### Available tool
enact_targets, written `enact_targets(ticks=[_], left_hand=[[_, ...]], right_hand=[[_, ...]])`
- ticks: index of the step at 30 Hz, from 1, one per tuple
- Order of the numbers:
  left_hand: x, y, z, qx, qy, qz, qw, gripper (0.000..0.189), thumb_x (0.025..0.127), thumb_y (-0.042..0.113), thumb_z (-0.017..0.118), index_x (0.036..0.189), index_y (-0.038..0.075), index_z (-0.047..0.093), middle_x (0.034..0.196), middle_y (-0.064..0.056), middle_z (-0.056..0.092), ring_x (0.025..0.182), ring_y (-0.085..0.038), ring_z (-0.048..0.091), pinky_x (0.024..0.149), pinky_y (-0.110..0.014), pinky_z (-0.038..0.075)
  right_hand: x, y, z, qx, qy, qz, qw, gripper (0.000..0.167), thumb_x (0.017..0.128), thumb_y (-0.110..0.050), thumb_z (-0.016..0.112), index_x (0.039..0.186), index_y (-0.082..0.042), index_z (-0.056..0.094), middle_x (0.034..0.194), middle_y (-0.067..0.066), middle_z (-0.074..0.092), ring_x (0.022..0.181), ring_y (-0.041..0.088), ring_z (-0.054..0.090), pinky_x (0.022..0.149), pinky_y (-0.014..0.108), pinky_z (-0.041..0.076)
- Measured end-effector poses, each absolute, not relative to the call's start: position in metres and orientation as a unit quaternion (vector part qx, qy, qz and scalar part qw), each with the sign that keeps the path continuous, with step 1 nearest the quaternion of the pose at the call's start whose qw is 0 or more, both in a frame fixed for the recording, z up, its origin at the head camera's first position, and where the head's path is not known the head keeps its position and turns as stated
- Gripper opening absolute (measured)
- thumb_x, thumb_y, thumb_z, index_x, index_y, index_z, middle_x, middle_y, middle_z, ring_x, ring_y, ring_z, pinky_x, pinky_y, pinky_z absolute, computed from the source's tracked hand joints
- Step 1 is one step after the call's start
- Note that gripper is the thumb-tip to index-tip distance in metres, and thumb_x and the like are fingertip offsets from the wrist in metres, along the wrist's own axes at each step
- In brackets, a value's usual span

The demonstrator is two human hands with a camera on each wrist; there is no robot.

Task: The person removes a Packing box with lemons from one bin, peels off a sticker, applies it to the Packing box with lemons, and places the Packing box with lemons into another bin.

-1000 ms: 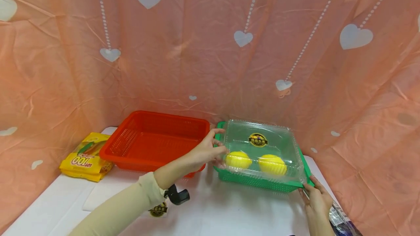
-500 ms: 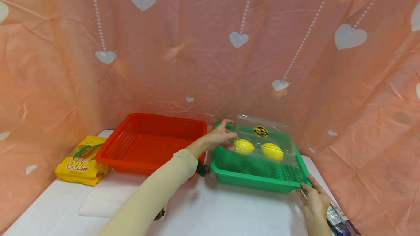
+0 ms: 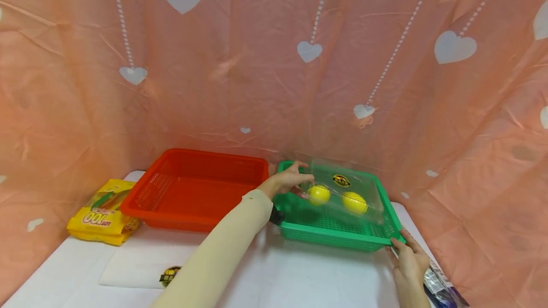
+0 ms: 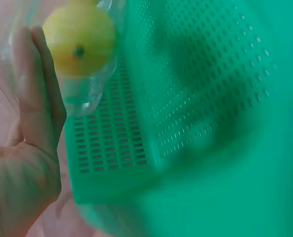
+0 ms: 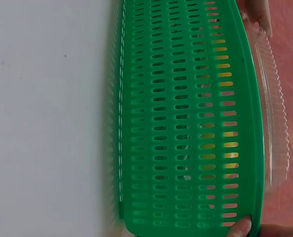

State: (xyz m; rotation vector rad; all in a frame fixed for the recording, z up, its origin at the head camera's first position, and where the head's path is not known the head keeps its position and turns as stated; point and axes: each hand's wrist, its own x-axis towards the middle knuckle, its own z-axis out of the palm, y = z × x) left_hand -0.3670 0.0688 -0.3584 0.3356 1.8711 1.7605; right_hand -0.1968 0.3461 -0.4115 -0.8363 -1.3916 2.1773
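A clear plastic clamshell box with a round black-and-gold sticker holds two yellow round fruits. The box is tilted, its front part down inside the green basket. At the box's left end my left hand holds its edge; in the left wrist view the fingers lie fairly straight beside one fruit. My right hand grips the basket's front right corner. The right wrist view shows the thumb on the rim, and the box's serrated edge sticks up behind the wall.
A red basket stands left of the green one. Beside it lies a yellow snack bag. A white sheet and a black-and-gold sticker lie in front. A silvery packet lies near my right hand. A pink curtain hangs behind.
The box has moved from over the front of the green basket, back and then down into it. My left arm has reached farther forward; my right hand stays at the corner.
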Motion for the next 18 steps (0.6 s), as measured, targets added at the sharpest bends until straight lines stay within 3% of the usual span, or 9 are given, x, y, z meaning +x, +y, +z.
enact_targets(ticks=[4, 8, 11, 18], left_hand=[[-0.373, 0.073, -0.366, 0.126, 0.687, 0.652, 0.294, 0.060, 0.095, 0.012, 0.060, 0.144, 0.011, 0.026, 0.084, -0.008, 0.047, 0.043, -0.015, 0.053, 0.064, -0.035, 0.061], [-0.374, 0.075, -0.374, 0.114, 0.684, 0.645, 0.320, 0.061, 0.096, 0.008, 0.060, 0.144, 0.010, 0.023, 0.076, -0.008, 0.044, 0.050, -0.022, 0.062, 0.083, -0.049, 0.058], [-0.373, 0.076, -0.378, 0.098, 0.680, 0.643, 0.338, 0.064, 0.094, 0.005, 0.061, 0.145, 0.009, 0.022, 0.074, -0.008, 0.042, 0.056, -0.029, 0.067, 0.089, -0.054, 0.055], [-0.371, 0.081, -0.381, 0.055, 0.676, 0.639, 0.363, 0.066, 0.095, 0.001, 0.061, 0.149, 0.003, 0.022, 0.077, -0.010, 0.042, 0.064, -0.032, 0.067, 0.076, -0.046, 0.061]], right_hand=[[-0.198, 0.342, -0.414, -0.311, -0.515, 0.772, 0.205, 0.041, 0.094, 0.007, 0.058, 0.108, -0.030, 0.071, 0.112, -0.011, 0.048, 0.073, 0.002, 0.060, 0.066, 0.018, 0.056], [-0.199, 0.339, -0.415, -0.307, -0.523, 0.769, 0.201, 0.046, 0.094, 0.006, 0.058, 0.125, -0.026, 0.065, 0.113, -0.011, 0.048, 0.076, 0.001, 0.060, 0.068, 0.018, 0.056], [-0.198, 0.340, -0.414, -0.296, -0.516, 0.776, 0.208, 0.043, 0.093, 0.007, 0.059, 0.119, -0.026, 0.068, 0.115, -0.008, 0.048, 0.077, 0.001, 0.060, 0.068, 0.018, 0.056], [-0.195, 0.346, -0.410, -0.295, -0.491, 0.790, 0.219, 0.042, 0.092, 0.010, 0.060, 0.091, -0.030, 0.074, 0.114, -0.002, 0.048, 0.074, 0.002, 0.059, 0.066, 0.019, 0.056]])
